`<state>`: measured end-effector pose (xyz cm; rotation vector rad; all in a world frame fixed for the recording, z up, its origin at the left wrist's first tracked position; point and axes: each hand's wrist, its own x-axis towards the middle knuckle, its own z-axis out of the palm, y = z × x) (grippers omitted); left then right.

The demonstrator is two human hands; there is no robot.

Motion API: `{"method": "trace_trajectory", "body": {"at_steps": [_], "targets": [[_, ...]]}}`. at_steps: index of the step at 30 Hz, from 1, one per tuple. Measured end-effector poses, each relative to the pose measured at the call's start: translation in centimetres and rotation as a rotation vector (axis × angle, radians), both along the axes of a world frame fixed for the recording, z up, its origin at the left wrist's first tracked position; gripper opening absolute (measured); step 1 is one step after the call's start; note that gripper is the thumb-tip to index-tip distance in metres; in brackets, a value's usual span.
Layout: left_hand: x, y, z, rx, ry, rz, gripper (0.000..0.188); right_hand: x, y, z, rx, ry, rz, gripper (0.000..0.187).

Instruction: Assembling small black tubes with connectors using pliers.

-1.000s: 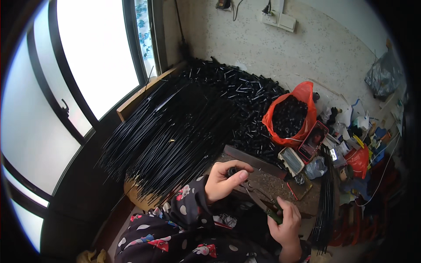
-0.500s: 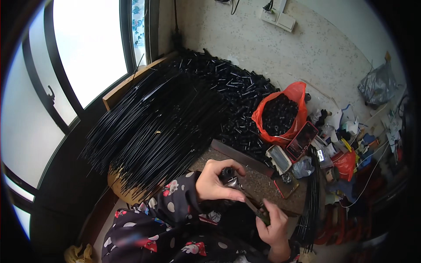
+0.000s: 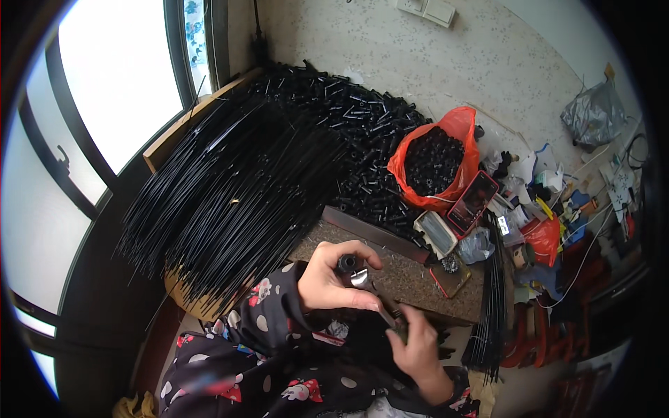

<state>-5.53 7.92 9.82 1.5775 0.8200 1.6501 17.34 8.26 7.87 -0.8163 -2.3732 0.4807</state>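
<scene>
A big fan of thin black rods (image 3: 230,202) lies far left of the stone slab (image 3: 411,279), spread out under the window. Behind the slab a heap of short black tubes (image 3: 355,132) fills the corner by the wall. The left hand (image 3: 331,279) is over the near left edge of the slab, its fingers curled and pinching a small black tube (image 3: 346,263) from both sides. A metal hand tool (image 3: 373,296) touches that tube and slants down to the right, off the front of the slab. The right hand (image 3: 418,348) is just in front of the slab, closed tight around the tool's handle. Behind the slab on the right sits a red bag (image 3: 456,139) full of black pieces. A phone (image 3: 474,202) lies just beside the bag, right of the slab's far end.
</scene>
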Motion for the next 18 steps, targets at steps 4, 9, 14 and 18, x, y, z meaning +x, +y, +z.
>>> {"method": "trace_trajectory", "body": {"at_steps": [4, 9, 14, 18], "targets": [[1.5, 0.4, 0.0, -0.020, 0.065, 0.064, 0.046, 1.0, -0.6, -2.5, -1.151, 0.151, 0.310, 0.036], [1.9, -0.2, -0.1, -0.134, 0.087, 0.132, 0.031, 1.9, 1.2, 0.0, -1.540, 0.222, 0.516, 0.056], [3.5, 0.7, -1.2, -0.197, 0.014, 0.131, 0.022, 1.9, -0.7, -2.6, -1.427, 0.282, 0.289, 0.037], [5.2, 2.1, -2.2, -0.262, 0.095, 0.179, 0.016, 1.6, -1.5, -4.5, -1.489, 0.391, 0.144, 0.014]]}}
